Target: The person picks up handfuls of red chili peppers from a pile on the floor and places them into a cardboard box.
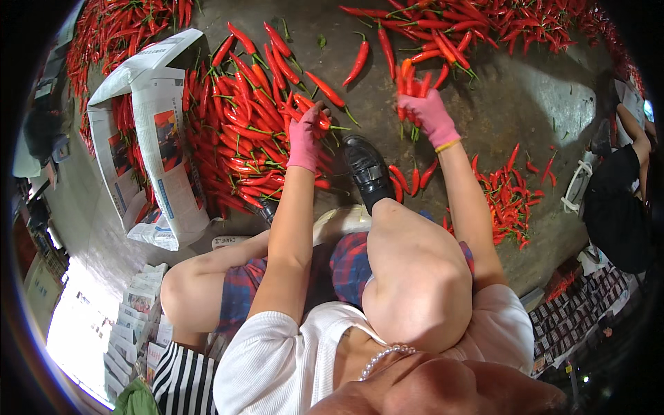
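Observation:
Both my hands wear pink gloves. My left hand (304,142) is closed around a red chili pepper (321,123) at the right edge of a large heap of red chilies (242,135) with green stems. My right hand (432,117) grips a bunch of red chilies (409,86), their tips pointing away from me and stems hanging below the fist. Left of the heap stands an open newspaper wrapper (169,159), with more chilies inside its folded walls. A few loose chilies, among them a single chili (358,60), lie on the floor between the hands and beyond.
More chili piles lie at the far left (124,34) and far right (470,24). A small pile of shorter chilies (508,200) sits right of my right forearm. My black shoe (366,169) is between my hands. Another person (619,187) is at the right edge. Folded newspapers (135,318) stack at lower left.

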`<state>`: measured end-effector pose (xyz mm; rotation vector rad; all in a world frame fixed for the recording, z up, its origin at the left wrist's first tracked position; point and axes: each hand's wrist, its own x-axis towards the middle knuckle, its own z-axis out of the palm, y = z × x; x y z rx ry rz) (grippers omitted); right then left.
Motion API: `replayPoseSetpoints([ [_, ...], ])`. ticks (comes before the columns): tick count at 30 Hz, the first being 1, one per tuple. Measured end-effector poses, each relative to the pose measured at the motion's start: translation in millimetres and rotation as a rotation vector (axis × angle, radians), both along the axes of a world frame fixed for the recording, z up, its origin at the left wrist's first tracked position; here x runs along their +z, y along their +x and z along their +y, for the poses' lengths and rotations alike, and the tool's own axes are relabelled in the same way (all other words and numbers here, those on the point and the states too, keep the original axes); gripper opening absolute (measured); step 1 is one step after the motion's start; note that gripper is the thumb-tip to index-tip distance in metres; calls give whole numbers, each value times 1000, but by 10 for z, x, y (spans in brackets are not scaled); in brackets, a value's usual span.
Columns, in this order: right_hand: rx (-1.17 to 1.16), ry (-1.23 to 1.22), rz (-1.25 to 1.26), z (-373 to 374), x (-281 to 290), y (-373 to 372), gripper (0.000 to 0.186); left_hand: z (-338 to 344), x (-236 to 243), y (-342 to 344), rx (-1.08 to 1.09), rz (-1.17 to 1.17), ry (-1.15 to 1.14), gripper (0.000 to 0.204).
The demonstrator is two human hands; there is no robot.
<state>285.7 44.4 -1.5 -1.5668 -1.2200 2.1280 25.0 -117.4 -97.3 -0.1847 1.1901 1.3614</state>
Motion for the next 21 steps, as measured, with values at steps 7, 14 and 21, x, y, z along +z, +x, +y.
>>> replayPoseSetpoints([
  [7, 871, 1456, -771, 591, -431, -894, 23, 429, 395, 396, 38, -172, 64, 40],
  [14, 536, 1069, -429, 565, -217, -1239, 27, 678, 164, 655, 223, 237, -195, 23],
  [21, 164, 355, -487, 870, -462, -391, 30, 549, 179, 514, 166, 393, -281, 31],
])
